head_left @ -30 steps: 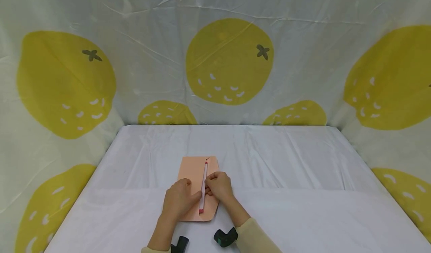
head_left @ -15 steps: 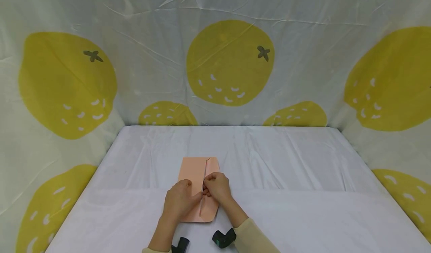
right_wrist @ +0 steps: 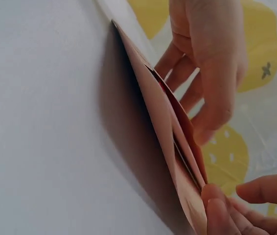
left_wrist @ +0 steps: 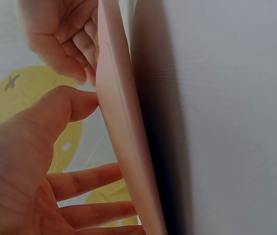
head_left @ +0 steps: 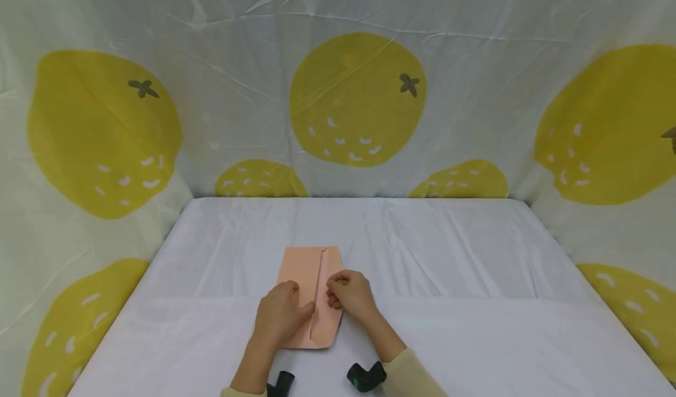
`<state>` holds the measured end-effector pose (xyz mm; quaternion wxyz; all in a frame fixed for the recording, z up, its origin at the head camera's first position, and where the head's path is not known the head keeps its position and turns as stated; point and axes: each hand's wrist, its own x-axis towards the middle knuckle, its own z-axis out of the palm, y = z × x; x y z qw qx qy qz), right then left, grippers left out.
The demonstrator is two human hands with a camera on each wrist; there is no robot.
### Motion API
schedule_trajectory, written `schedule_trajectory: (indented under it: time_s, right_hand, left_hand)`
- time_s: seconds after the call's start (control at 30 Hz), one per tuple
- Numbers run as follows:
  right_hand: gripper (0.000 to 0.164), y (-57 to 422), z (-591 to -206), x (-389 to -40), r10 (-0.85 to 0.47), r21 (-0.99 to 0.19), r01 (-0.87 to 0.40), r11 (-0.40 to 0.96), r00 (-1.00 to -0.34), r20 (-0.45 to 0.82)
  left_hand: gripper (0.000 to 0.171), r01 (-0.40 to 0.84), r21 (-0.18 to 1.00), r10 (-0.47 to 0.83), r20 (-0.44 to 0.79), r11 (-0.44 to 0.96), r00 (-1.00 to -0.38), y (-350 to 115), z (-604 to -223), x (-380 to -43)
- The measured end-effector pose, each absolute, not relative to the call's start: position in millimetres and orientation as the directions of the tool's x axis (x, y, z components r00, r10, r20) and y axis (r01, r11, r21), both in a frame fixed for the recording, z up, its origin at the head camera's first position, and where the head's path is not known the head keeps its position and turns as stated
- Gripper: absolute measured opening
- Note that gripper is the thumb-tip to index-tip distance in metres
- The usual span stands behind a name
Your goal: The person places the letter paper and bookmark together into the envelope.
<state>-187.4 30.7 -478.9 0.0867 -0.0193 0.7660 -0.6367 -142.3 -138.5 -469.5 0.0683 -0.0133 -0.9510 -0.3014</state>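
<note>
A peach paper envelope [head_left: 302, 262] lies upright in the head view, its mouth a long slit right of the middle and its flap spread to the right. My left hand [head_left: 280, 312] rests on the left part, thumb at the slit; in the left wrist view its extended fingers [left_wrist: 87, 182] touch the paper. Over the flap, right of the slit, is my right hand [head_left: 352, 294], fingers bent. In the right wrist view the right hand's fingers [right_wrist: 214, 208] meet the paper at the mouth, thumb apart from them. The mouth gapes slightly there, with a reddish inside [right_wrist: 186, 122].
A white cloth [head_left: 449, 256] covers the table. Behind and at the sides hangs a curtain [head_left: 475, 92] printed with yellow lemons. Black wrist-worn pieces [head_left: 366, 377] show below the hands, near pale yellow sleeves [head_left: 414, 376].
The white, red-ended strip seen in the wide mouth has gone from the head view as the mouth narrowed to a slit. My right hand has shifted right off it; the left stays.
</note>
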Motion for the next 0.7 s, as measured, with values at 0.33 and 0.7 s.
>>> schedule_trajectory:
  time_s: [0.33,0.7]
  right_hand:
    - [0.020,88.2,-453.4,-174.0,-0.055,-0.979,0.040,0.202,-0.997,-0.052]
    - [0.032,141.0,-434.7,-154.3,-0.018,-0.867,-0.054,0.496,-0.998,0.052]
  left_hand:
    - [0.046,0.100,0.550,0.020,0.150,0.829,-0.989,-140.5,-471.0,-144.3]
    - [0.065,0.103,0.468,0.060,0.104,0.878,-0.993,-148.9,-459.5,-136.7]
